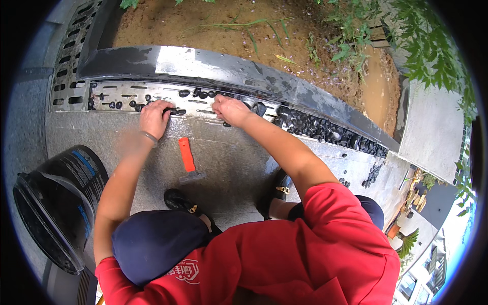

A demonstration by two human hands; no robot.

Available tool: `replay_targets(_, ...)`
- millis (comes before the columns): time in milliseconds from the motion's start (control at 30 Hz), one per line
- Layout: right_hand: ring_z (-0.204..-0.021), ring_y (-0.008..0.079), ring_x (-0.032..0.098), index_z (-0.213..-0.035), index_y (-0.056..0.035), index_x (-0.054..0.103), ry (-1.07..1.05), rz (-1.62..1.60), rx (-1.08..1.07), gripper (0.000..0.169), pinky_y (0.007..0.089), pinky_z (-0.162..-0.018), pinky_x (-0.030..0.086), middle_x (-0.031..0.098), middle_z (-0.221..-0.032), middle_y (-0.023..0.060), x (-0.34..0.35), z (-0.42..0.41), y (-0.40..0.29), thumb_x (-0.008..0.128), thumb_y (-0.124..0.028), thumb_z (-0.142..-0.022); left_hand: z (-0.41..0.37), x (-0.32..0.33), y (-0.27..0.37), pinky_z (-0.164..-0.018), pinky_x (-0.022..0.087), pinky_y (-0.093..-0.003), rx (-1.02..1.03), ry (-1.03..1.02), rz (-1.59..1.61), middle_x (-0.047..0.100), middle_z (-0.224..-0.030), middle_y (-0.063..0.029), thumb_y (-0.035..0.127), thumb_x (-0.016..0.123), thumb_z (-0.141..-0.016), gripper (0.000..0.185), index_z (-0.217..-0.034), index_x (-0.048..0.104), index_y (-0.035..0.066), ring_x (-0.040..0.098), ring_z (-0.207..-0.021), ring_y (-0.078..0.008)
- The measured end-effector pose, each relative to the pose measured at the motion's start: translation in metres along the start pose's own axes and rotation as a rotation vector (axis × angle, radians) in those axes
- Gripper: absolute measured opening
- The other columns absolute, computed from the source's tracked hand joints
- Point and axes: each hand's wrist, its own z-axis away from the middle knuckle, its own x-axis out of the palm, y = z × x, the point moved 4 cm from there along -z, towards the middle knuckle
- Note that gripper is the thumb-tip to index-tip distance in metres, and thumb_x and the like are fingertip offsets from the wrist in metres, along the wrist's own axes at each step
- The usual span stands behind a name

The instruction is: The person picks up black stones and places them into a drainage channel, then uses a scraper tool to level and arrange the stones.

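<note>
A slotted metal drain cover (pixel 143 91) lies in a narrow channel before me, with scattered black pebbles (pixel 204 94) on it. My left hand (pixel 154 118) is at the cover's near edge, fingers bent down among a few pebbles (pixel 181 112). Farther right, my right hand (pixel 230 109) reaches down onto the cover, close to a short row of pebbles. The fingertips of both hands are partly hidden, so whether either grips a pebble is unclear. To the right, pebbles (pixel 312 124) fill the channel thickly. A larger dark stone (pixel 260 109) rests beside my right wrist.
A scraper with an orange handle (pixel 186 154) lies on the wet paving (pixel 225 152) between my hands and feet. At left stands a black bucket (pixel 95 167). A dark stone kerb (pixel 228 68) borders the soil bed (pixel 213 34). Loose pebbles (pixel 371 175) lie at right.
</note>
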Motion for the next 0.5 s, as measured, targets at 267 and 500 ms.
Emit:
replay_targets(267,-0.102,0.0342,0.066,-0.107,-0.0084,0.059,0.143,0.073,0.122,0.018,0.0446,-0.083,0.055,0.064,-0.109,0.0140,-0.011,0.024,0.001,0.056,-0.009,-0.089,-0.006,-0.051,-0.095,-0.093,0.045,-0.0497,-0.393,0.013,-0.442,0.065,-0.114,-0.0100,0.026,0.065,-0.092,0.033,-0.122,0.054,0.019,0.063,-0.109,-0.0292)
replay_targets(500,-0.099,0.0310,0.065,-0.097,-0.0108,0.063,0.327,0.057,-0.037,0.009,0.0435,-0.079,0.054,0.064,-0.104,0.0085,-0.030,-0.028,-0.055,0.060,-0.018,-0.091,-0.020,0.017,-0.003,-0.090,0.050,-0.0439,-0.066,-0.126,-0.062,0.069,-0.103,-0.0157,0.020,0.058,-0.096,0.028,-0.121,0.053,0.008,0.067,-0.097,-0.0352)
